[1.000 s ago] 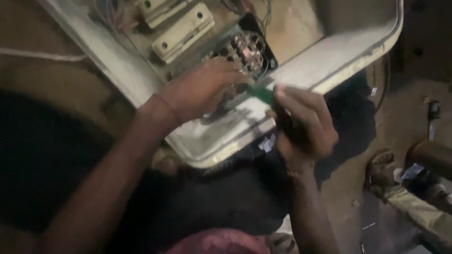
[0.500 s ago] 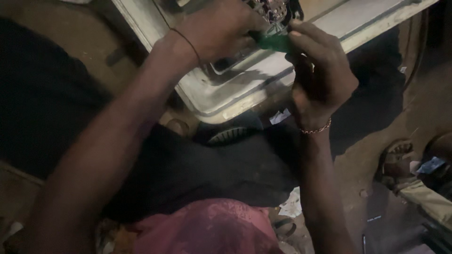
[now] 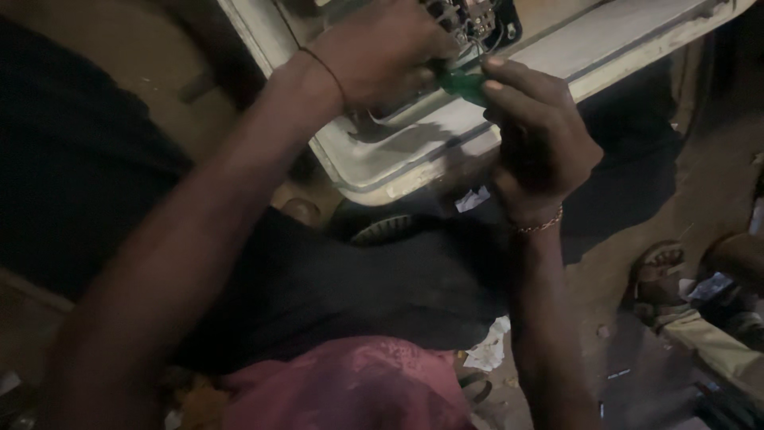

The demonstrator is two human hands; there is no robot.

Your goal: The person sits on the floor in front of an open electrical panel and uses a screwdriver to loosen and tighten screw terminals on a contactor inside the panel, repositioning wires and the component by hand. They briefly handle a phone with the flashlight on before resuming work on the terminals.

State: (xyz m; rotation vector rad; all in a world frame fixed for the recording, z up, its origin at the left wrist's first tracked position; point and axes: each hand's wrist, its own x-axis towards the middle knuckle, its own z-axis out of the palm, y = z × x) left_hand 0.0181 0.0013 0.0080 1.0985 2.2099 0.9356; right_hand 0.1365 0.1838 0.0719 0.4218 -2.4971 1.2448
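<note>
Gripping a green-handled screwdriver [image 3: 465, 84], the right hand [image 3: 537, 151] works at the open white casing's [image 3: 382, 163] near corner while left hand [image 3: 382, 52] fingers pinch wiring [image 3: 469, 20], still exposed.

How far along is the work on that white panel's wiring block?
Done: the white metal panel lies open, its black wiring block exposed. In hand: the right hand grips a green-handled screwdriver pointed at the block, while the left hand rests over the block. Left: the wires look loose; whether any screw is tightened cannot be told.
</note>
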